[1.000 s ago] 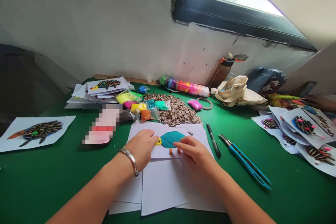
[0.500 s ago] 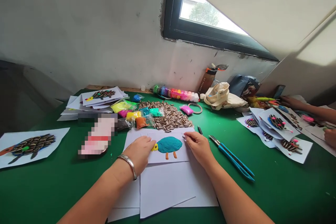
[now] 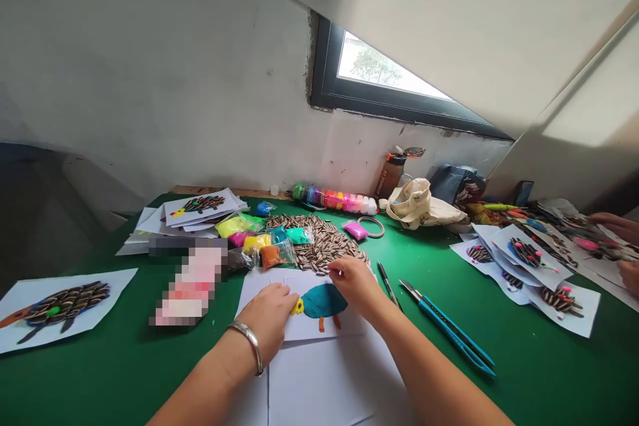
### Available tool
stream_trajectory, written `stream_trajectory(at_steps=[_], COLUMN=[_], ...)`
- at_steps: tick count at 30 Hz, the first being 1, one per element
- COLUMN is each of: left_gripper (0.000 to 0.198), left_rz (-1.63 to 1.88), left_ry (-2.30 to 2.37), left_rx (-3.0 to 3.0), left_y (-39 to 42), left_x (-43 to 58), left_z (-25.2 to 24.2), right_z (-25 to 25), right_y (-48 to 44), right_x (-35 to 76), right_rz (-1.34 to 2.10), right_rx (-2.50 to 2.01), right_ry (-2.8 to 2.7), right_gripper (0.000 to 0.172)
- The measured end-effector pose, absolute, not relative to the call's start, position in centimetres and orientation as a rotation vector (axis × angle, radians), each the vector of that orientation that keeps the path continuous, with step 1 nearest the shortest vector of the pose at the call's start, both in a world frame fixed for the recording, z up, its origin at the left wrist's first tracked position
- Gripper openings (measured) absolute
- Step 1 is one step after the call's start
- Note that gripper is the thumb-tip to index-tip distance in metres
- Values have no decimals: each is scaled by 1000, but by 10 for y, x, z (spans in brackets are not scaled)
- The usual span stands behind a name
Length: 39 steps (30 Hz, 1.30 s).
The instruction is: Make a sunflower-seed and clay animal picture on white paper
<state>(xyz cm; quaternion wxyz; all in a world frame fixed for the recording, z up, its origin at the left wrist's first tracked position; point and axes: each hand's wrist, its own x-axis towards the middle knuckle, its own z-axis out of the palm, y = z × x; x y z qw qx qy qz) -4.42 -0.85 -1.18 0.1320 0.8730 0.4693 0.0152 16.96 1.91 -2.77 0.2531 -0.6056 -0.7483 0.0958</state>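
A white sheet of paper (image 3: 319,279) carries a clay bird with a teal body (image 3: 322,299), a yellow head (image 3: 297,307) and orange legs. My left hand (image 3: 267,319), with a silver bangle at the wrist, is closed at the sheet's left side, fingertips beside the bird's head. Thumb and forefinger of my right hand (image 3: 355,285) are pinched together above the bird, at the front edge of a pile of striped sunflower seeds (image 3: 324,243). Whatever sits in that pinch is too small to make out. More white sheets (image 3: 329,379) lie underneath.
Bagged coloured clay (image 3: 257,242) lies left of the seeds. At right are a pen (image 3: 388,283) and a blue-handled craft knife (image 3: 446,326). Finished seed pictures (image 3: 70,306) lie left, with others (image 3: 529,256) at right. A co-worker's hands (image 3: 626,273) show at the far right.
My right hand has moved from the sheet's right edge inward and up, over the bird toward the seeds. My left hand stays at the sheet. The view has tilted upward.
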Motion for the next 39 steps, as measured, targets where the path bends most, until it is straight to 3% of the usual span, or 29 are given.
stream_trajectory(at_steps=[23,39], left_gripper=[44,52], left_rz=[111,-51], left_ry=[1367,1387], left_rx=[2551,2485], left_y=[-10,-12], left_x=[-46,-41], left_z=[-20,-6], right_z=[-33,-40], right_y=[40,23], right_x=[139,182], right_rz=[27,290], right_rx=[-1563,-1548], right_ry=[-2268,-1978], right_gripper=[21,19])
